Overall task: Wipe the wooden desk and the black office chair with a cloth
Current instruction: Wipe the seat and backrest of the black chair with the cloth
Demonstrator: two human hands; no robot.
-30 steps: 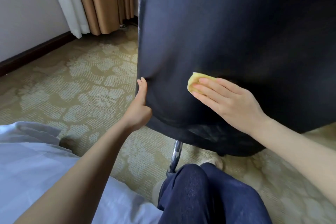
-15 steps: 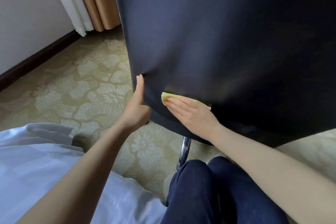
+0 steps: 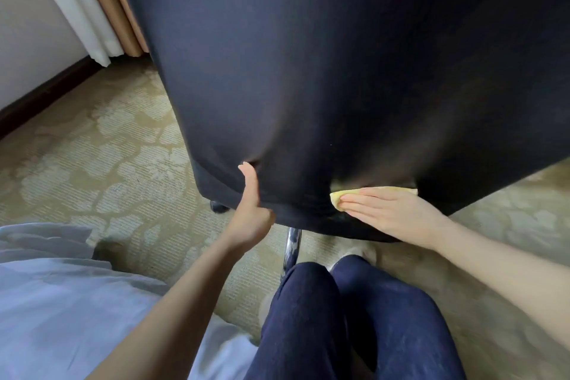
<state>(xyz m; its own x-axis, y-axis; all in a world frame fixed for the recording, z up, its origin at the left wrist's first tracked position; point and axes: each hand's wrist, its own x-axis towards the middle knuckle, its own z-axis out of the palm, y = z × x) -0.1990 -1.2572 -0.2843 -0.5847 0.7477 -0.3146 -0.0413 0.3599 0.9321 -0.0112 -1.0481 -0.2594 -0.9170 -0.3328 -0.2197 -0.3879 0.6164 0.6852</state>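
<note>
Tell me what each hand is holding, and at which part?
Left hand grips the black chair at its lower edge. Right hand presses the yellow cloth flat; nothing gripped.

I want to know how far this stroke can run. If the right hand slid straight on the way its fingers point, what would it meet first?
Probably the left hand, which grips the chair edge. The right hand, flat on the cloth, points leftward along the chair; only bare chair lies between.

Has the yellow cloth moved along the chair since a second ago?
Yes. The yellow cloth slid down the black chair back to its bottom edge.
</note>
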